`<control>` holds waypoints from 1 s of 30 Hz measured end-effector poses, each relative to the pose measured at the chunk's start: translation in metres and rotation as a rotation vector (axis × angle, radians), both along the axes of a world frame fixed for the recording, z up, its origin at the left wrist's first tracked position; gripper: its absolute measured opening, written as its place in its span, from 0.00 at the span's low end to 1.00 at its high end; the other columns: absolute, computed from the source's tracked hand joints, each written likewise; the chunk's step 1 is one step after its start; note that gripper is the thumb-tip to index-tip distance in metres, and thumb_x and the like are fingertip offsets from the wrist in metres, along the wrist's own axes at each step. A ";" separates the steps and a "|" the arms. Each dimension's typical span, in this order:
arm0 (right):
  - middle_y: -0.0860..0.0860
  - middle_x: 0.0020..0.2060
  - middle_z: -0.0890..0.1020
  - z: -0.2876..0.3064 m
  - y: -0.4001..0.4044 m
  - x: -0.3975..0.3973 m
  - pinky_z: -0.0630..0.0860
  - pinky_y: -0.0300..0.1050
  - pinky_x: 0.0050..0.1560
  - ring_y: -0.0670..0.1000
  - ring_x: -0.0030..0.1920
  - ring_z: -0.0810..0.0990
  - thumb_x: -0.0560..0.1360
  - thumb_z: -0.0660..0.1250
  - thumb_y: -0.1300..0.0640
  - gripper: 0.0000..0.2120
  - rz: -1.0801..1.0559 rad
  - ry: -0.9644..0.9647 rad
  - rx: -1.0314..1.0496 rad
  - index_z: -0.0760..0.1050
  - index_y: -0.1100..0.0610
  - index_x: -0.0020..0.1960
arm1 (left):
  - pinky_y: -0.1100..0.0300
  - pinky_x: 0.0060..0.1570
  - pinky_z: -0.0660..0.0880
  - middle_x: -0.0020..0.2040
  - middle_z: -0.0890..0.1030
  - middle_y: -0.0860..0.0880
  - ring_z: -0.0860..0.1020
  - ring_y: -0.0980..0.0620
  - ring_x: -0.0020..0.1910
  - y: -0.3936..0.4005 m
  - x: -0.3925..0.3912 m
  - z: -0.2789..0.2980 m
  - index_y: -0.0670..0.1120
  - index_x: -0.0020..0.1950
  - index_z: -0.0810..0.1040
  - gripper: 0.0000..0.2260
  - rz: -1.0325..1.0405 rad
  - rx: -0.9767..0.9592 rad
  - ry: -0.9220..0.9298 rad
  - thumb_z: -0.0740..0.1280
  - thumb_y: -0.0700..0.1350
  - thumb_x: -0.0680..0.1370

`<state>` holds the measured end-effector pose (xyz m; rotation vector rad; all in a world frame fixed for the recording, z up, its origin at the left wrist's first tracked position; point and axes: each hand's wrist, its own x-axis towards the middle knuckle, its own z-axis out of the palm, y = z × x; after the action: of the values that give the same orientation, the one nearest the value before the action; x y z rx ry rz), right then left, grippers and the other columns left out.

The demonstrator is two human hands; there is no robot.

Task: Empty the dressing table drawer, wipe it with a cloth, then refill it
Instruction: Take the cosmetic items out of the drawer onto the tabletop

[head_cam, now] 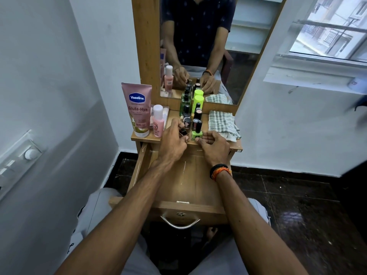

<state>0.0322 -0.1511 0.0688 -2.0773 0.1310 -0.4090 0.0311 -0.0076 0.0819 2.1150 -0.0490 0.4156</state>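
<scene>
Nearest me, drawer [190, 181] pulled fully out over my lap, floor bare wood, nothing visible inside; handle facing me. Judging by that, emptying looks done; can't tell if it's been wiped yet.

On the tabletop [139, 138], left to right: Vaseline tube [137, 110] upright, small pink bottle [158, 121] just beside it, cluster of nail polish bottles [191, 116] in the middle, checked cloth [222, 123] folded at right.

My left hand [174, 143] pinches a small dark-capped bottle [183, 132] at the cluster's front. My right hand [214, 146], fingers curled, touches the base of the green nail polish [197, 133]; grip unclear.

Next move probably: release the bottles, take the cloth, wipe the drawer floor.
</scene>
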 end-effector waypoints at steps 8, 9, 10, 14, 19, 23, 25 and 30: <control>0.47 0.42 0.84 -0.001 -0.001 0.001 0.82 0.42 0.52 0.44 0.45 0.83 0.70 0.79 0.55 0.13 0.008 0.004 0.013 0.82 0.55 0.53 | 0.56 0.49 0.80 0.50 0.84 0.49 0.81 0.52 0.48 0.004 0.006 0.007 0.44 0.54 0.81 0.11 -0.051 0.077 0.000 0.75 0.37 0.73; 0.47 0.42 0.84 -0.001 -0.001 0.001 0.82 0.42 0.52 0.44 0.45 0.83 0.70 0.79 0.55 0.13 0.008 0.003 0.013 0.82 0.55 0.53 | 0.57 0.49 0.80 0.50 0.84 0.49 0.81 0.52 0.48 0.004 0.006 0.008 0.44 0.54 0.82 0.11 -0.050 0.070 0.010 0.75 0.37 0.73; 0.47 0.42 0.84 -0.001 -0.001 0.001 0.82 0.42 0.52 0.44 0.45 0.83 0.70 0.79 0.55 0.13 0.008 0.003 0.011 0.82 0.55 0.53 | 0.60 0.47 0.79 0.50 0.84 0.49 0.81 0.53 0.48 0.004 0.007 0.009 0.44 0.55 0.81 0.12 -0.044 0.059 0.019 0.75 0.38 0.73; 0.47 0.42 0.84 0.000 -0.002 0.001 0.82 0.42 0.52 0.44 0.45 0.83 0.70 0.78 0.56 0.12 0.011 0.004 0.002 0.82 0.56 0.52 | 0.71 0.38 0.72 0.47 0.79 0.53 0.77 0.62 0.42 0.003 0.007 0.007 0.43 0.55 0.75 0.15 -0.003 -0.022 0.037 0.76 0.37 0.73; 0.46 0.42 0.84 0.000 -0.002 0.001 0.82 0.40 0.51 0.44 0.45 0.83 0.70 0.79 0.56 0.13 0.011 0.008 0.000 0.82 0.56 0.52 | 0.73 0.36 0.74 0.41 0.78 0.53 0.77 0.59 0.40 0.003 0.008 0.001 0.42 0.50 0.75 0.11 0.005 -0.058 0.040 0.76 0.36 0.73; 0.47 0.42 0.84 0.001 -0.003 0.002 0.81 0.38 0.51 0.44 0.45 0.82 0.70 0.79 0.56 0.13 0.015 0.020 -0.003 0.82 0.56 0.53 | 0.68 0.41 0.75 0.42 0.80 0.51 0.79 0.56 0.43 0.002 0.009 -0.007 0.43 0.48 0.77 0.09 0.000 -0.086 0.045 0.75 0.36 0.73; 0.47 0.42 0.84 0.001 -0.003 0.003 0.81 0.38 0.50 0.44 0.44 0.82 0.70 0.79 0.57 0.13 0.013 0.024 -0.001 0.82 0.56 0.53 | 0.70 0.40 0.75 0.43 0.80 0.50 0.79 0.57 0.43 0.002 0.010 -0.010 0.43 0.48 0.77 0.09 0.013 -0.086 0.041 0.75 0.36 0.73; 0.47 0.42 0.84 0.000 -0.003 0.005 0.81 0.37 0.50 0.44 0.44 0.83 0.70 0.79 0.56 0.13 0.008 0.031 -0.002 0.82 0.55 0.53 | 0.69 0.40 0.76 0.43 0.80 0.49 0.80 0.54 0.44 0.001 0.011 -0.011 0.41 0.49 0.76 0.09 0.032 -0.076 0.006 0.73 0.34 0.74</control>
<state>0.0368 -0.1543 0.0693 -2.0860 0.1413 -0.3719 0.0417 -0.0066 0.0707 2.0440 0.0038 0.4231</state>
